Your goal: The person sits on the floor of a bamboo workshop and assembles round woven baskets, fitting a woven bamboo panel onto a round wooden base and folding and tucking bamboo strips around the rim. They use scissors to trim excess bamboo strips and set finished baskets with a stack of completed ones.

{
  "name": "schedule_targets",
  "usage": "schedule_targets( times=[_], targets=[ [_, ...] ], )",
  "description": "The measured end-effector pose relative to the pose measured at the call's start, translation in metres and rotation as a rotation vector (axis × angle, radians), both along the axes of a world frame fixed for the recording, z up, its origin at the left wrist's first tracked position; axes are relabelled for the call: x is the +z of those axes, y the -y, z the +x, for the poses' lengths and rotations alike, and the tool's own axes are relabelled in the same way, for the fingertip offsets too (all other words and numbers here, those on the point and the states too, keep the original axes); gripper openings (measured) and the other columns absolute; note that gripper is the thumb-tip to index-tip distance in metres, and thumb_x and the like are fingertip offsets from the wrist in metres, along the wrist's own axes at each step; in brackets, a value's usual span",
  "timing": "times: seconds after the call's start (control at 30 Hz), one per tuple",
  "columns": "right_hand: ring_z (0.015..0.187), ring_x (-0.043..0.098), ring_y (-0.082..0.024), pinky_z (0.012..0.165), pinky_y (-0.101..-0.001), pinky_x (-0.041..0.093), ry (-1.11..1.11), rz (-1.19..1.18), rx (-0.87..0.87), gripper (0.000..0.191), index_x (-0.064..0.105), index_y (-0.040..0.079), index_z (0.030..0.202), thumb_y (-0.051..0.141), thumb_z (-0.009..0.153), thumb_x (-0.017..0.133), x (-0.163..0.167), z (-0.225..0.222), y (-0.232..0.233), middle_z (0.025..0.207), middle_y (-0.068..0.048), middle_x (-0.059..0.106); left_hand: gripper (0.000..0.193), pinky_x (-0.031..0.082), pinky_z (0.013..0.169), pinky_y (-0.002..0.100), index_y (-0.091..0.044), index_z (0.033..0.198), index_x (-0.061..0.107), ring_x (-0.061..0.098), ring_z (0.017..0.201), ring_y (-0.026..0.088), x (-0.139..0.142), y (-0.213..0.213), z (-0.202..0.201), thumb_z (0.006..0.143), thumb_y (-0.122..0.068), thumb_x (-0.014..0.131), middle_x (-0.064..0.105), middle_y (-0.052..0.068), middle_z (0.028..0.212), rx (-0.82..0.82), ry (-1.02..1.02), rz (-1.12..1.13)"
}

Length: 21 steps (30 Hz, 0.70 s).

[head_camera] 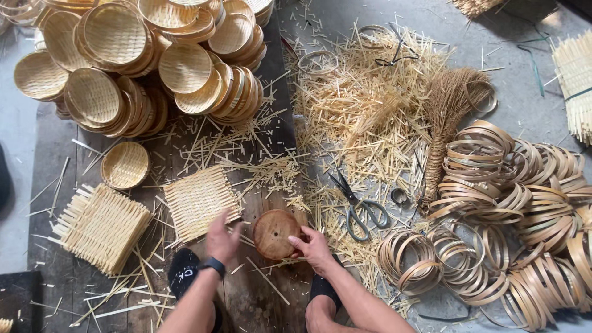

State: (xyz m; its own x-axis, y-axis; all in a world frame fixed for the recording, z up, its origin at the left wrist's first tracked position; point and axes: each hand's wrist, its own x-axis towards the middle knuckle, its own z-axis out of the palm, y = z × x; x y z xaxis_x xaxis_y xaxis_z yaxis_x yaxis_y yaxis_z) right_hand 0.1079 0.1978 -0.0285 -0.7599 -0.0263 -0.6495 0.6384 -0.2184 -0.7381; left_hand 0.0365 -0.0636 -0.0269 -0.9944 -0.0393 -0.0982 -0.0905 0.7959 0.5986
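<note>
Person is sitting on the ground, looking down at both hands. Right hand [314,246] is gripping the edge of a round wooden block [275,234] — fingers curled onto its right rim, thumb on top. The block is sitting on the dark wooden board [246,296] between the two hands, just in front of the person's feet. Left hand [222,237] is blurred, fingers spread and open, hovering at the lower corner of a flat woven bamboo mat [198,201]; cannot tell whether it is touching the mat. A dark watch [214,266] is sitting on the left wrist.

Scissors [359,208] are lying on the ground just right of the block, amid scattered bamboo offcuts [357,105]. A stack of woven mats [102,227] is lying to the left, and a single small round basket [125,164] is lying above it. Piles of finished round baskets [142,55] are filling the top left. Heaps of bamboo strip rings [512,203] are covering the right side — a straw brush [447,117] is lying next to them.
</note>
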Motion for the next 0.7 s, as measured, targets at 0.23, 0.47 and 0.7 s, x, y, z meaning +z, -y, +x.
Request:
schedule_targets(
  times=[0.23,0.47,0.7],
  targets=[
    [0.078,0.072,-0.013,0.058,-0.0269,0.062,0.006,-0.085,-0.038,0.041,0.065,-0.001,0.125,0.02,0.091,0.073,0.006,0.0,0.006,0.099,-0.01,0.075,0.087,0.047,0.111,0.039,-0.016,0.143,0.056,0.052,0.135,0.031,0.033,0.055,-0.076,0.069,-0.042,0.09,0.054,0.013,0.145,-0.315,0.413,-0.584],
    [0.076,0.071,-0.013,0.056,-0.0261,0.059,0.063,0.0,0.0,0.034,0.071,0.001,0.115,0.028,0.094,0.07,0.0,0.005,-0.006,0.094,-0.006,0.075,0.026,0.062,0.072,0.039,-0.024,0.114,0.083,0.073,0.073,0.027,0.056,0.086,-0.083,0.089,-0.026,0.076,0.082,0.006,0.087,-0.113,0.292,-0.094],
    [0.073,0.066,-0.011,0.059,-0.0244,0.052,-0.069,0.087,-0.153,0.033,0.072,0.003,0.117,0.029,0.098,0.065,-0.022,0.002,-0.011,0.09,-0.005,0.072,0.005,0.058,0.078,0.035,-0.01,0.088,0.073,0.073,0.087,0.024,0.065,0.073,-0.037,0.089,-0.006,0.075,0.077,0.006,0.095,-0.077,-0.638,-0.284]
  ],
)
